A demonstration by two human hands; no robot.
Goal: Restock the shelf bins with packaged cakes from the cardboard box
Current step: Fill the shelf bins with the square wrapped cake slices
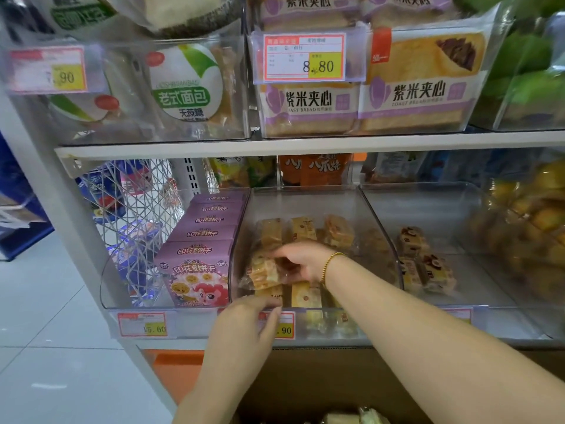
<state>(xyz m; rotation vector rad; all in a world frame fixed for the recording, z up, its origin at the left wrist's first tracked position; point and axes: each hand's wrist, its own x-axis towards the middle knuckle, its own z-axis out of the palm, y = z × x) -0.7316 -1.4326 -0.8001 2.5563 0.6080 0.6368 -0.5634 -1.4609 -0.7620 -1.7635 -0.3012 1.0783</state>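
A clear plastic bin (305,200) on the lower shelf holds several packaged cakes. My right hand (301,260), with a gold bracelet on the wrist, reaches into the bin and grips a wrapped yellow cake (263,273) near its front left. My left hand (244,328) is at the bin's front rim, fingers curled over the edge; whether it holds a cake I cannot tell. The cardboard box (305,384) stands below the shelf, with a few wrapped cakes (351,417) showing at the bottom edge.
Purple biscuit boxes (201,255) fill the bin to the left. A bin to the right (428,209) holds other wrapped cakes (425,264). Above, a shelf carries bread packs (409,96) and price tags (304,56). White floor tiles (46,347) lie to the left.
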